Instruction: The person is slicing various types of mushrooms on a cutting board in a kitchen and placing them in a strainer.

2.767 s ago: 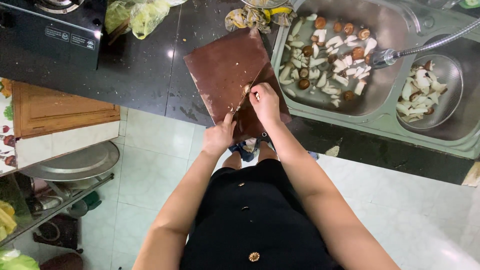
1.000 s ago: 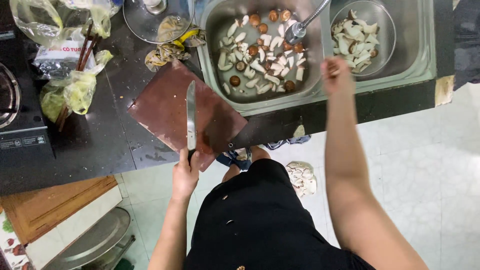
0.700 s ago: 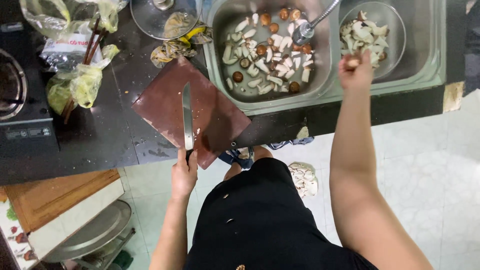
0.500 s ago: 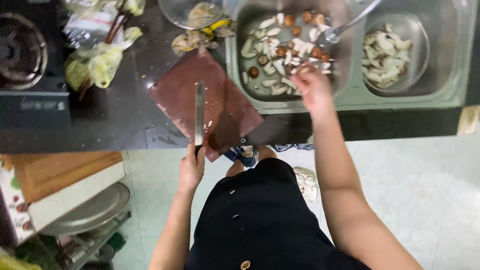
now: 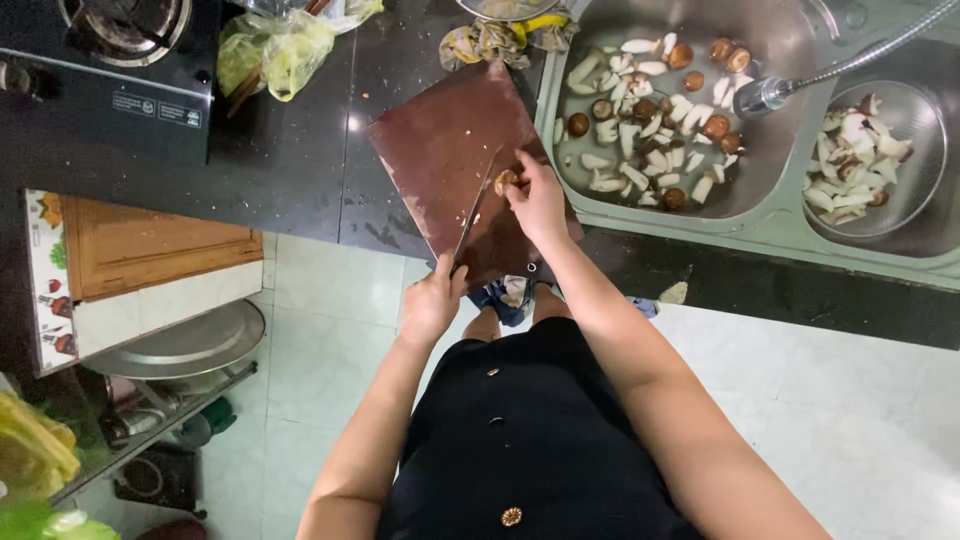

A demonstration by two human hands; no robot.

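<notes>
So we've got one mushroom pinned on the reddish-brown cutting board by our right hand, fingers curled over it, which puts that hand far nearer to it than the left. Our left hand is clenched around the handle of the single knife near the board's front edge, and the blade's long axis runs up and slightly right from that hand, its tip ending just beside the mushroom. Count-wise: one board, one knife, one mushroom on it, and too many pieces floating in the sink to count properly.
</notes>
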